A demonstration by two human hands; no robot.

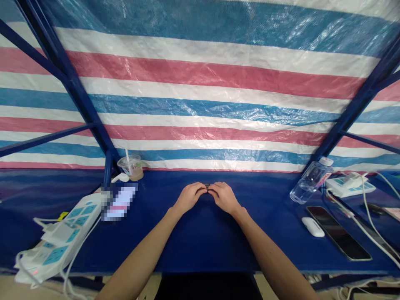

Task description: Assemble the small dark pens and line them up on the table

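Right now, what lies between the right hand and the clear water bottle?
Nothing: the head view shows only bare blue tablecloth between the right hand and the water bottle.

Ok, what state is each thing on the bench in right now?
Left hand: pinching small dark piece.
Right hand: pinching its other end.
Cup: upright, straw in, nearly empty.
Bottle: tilted over, capped.
Phone: face up, screen dark.
Earbud case: shut.
Power strip: red light on.

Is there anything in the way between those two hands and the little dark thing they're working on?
Nothing visible. The left hand and right hand meet on the small dark piece, both pinching it, over the blue table. The cup, bottle and phone lie well off to the sides.
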